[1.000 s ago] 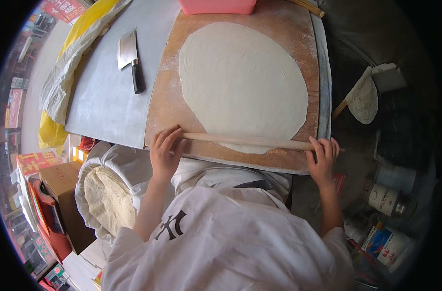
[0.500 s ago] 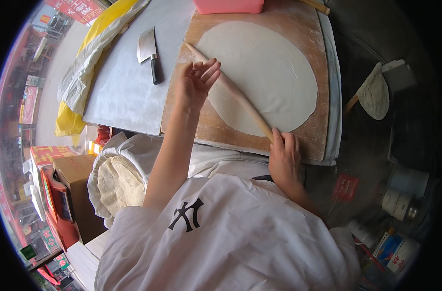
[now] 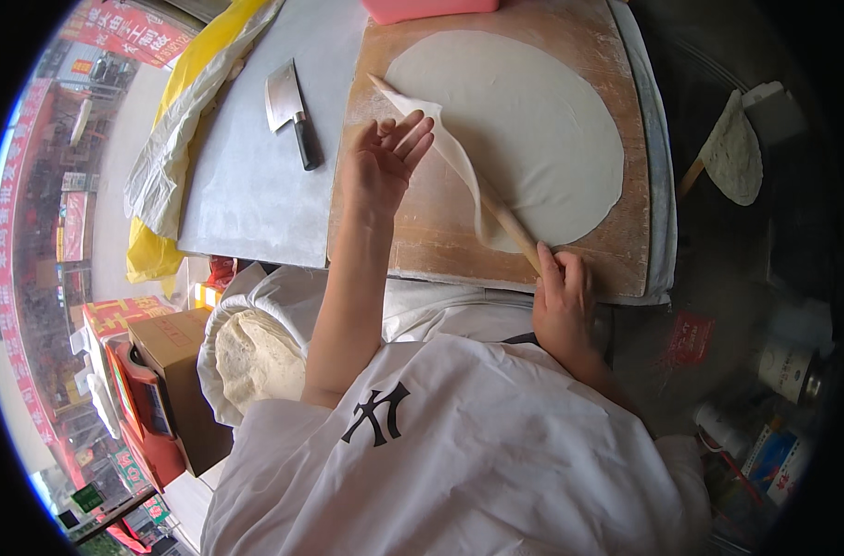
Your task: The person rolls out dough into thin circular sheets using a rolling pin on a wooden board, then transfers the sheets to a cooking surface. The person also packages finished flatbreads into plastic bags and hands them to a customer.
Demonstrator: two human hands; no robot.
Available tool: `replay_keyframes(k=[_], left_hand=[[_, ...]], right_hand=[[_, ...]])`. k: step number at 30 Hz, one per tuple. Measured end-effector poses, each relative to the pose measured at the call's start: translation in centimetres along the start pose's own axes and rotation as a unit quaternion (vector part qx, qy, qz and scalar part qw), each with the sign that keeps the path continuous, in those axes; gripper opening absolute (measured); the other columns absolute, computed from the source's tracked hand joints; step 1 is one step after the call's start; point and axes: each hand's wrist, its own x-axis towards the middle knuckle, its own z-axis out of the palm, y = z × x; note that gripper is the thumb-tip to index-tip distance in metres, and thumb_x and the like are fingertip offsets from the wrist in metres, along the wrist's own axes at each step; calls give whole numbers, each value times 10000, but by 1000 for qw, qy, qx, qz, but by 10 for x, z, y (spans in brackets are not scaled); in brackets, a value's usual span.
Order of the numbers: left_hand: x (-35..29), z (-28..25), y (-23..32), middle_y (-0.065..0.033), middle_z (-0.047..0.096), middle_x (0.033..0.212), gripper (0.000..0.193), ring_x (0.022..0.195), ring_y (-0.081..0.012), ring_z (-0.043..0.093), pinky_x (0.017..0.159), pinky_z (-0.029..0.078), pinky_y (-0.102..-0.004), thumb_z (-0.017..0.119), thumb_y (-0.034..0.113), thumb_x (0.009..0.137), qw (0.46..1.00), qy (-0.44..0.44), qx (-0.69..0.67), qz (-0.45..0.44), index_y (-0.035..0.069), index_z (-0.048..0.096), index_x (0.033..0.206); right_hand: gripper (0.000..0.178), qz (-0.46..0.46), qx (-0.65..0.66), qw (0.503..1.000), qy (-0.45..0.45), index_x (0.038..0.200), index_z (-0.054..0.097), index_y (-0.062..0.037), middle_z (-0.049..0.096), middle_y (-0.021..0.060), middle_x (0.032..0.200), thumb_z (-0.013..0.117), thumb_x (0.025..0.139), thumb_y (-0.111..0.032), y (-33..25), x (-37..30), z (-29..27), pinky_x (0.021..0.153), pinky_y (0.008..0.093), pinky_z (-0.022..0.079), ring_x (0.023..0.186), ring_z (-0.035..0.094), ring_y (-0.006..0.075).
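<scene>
A broad, thin sheet of dough [image 3: 533, 130] lies on a floured wooden board [image 3: 422, 218]. Slanting across its left side is a wooden rolling pin [image 3: 512, 225], with the dough's left edge lapped over it. My right hand [image 3: 564, 292] grips the pin's near end at the front of the board. My left hand [image 3: 382, 162] is raised by the pin's far part, palm up, fingers apart and slightly bent. It holds nothing; whether it touches the dough edge, I cannot tell.
A cleaver [image 3: 287, 100] with a black handle lies on the grey tabletop [image 3: 246, 195] left of the board. A pink container [image 3: 431, 7] stands at the far edge. Cloth-wrapped dough [image 3: 258, 357] sits at my left, beside a cardboard box [image 3: 183, 371]. A flatbread-like piece [image 3: 732, 153] hangs at the right.
The dough's left edge, flat beneath the pin before, is now lapped over it. My left hand stays open beside the pin, and my right keeps its hold. The whole view has shifted slightly.
</scene>
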Motion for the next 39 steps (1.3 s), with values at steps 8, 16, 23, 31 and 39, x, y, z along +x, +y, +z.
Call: replay_keyframes(k=[8,16,23,31,39], left_hand=[[-2,-33,2,-189,500,1415,612,1325,-367,447,1148,306,-501,573,453,901,432,-385,725,374,26,521,1336],[-15,-37,-19,-164,549,1383,524,1298,-395,484,1109,346,-523,483,344,920,475,-310,720,400,31,549,1334],[-21,-39,-18,-180,529,1392,499,1311,-421,454,1120,318,-545,381,345,997,485,-302,727,381,7,533,1331],[-29,-39,-15,-191,518,1402,487,1321,-433,438,1125,315,-544,393,303,991,485,-294,733,377,7,515,1357],[-27,-39,-19,-184,528,1390,471,1328,-418,438,1128,315,-531,455,266,948,502,-281,728,374,28,534,1346]], right_hand=[[259,61,98,983,143,1137,673,-68,580,113,1010,661,879,-73,69,22,-63,741,364,496,857,588,275],[910,618,350,680,180,1154,638,-64,673,63,1035,690,639,-813,390,53,-46,878,407,451,879,604,208],[384,441,527,710,156,1004,626,-28,672,108,759,653,917,-401,373,116,-1,548,414,558,623,682,271],[323,410,32,849,332,938,560,-63,669,227,804,629,849,-365,307,57,-50,712,526,512,805,647,453],[173,496,251,776,298,1062,531,-83,597,57,622,645,935,-109,380,-9,-106,339,301,415,404,516,128]])
